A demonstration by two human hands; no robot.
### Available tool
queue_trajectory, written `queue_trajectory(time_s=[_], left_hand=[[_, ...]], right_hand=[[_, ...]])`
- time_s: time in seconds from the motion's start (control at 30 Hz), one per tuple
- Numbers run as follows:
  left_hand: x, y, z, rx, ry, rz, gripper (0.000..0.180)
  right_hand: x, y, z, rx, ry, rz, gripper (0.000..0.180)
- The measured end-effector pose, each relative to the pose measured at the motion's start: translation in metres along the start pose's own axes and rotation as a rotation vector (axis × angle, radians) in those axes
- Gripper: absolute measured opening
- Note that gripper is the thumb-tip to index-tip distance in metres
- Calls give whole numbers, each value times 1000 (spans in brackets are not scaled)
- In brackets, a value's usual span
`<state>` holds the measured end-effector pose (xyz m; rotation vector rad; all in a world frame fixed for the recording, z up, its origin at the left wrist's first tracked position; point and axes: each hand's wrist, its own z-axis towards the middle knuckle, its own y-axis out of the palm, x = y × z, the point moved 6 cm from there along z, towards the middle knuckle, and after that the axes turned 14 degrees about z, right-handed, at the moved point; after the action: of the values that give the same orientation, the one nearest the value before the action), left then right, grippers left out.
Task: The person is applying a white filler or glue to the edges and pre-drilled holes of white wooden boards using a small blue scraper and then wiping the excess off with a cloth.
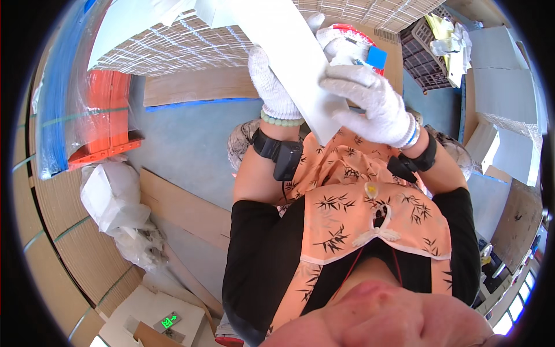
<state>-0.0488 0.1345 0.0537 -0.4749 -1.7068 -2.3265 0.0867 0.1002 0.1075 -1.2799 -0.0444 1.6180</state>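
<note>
A long, stiff white cardboard piece [289, 46] slants across the space in front of me, its lower end near my apron. My left hand [273, 87], in a white knit glove, grips its left side, with some fingers hidden behind it. On the right edge, my gloved right hand [373, 104] has its fingers and thumb around the lower part of the piece. Just beyond the right hand is a round red-and-white item [352, 34] with a blue square piece [376, 58] at its side; what it is I cannot tell.
Stacked cardboard with white layered edges [179, 46] stands ahead. At left are an orange plastic part [107, 115], blue wrapped sheets [53, 110] and crumpled clear plastic [113, 191]. A dark crate [416, 55] and white boxes [503, 87] stand at right.
</note>
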Motion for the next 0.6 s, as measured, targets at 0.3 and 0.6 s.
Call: queue_trajectory(time_s=[0.3, 0.6], left_hand=[[29, 11, 1, 45, 112, -108, 91], [14, 3, 10, -280, 78, -87, 84]], right_hand=[[50, -8, -21, 154, 314, 122, 26], [21, -20, -4, 211, 182, -109, 37]])
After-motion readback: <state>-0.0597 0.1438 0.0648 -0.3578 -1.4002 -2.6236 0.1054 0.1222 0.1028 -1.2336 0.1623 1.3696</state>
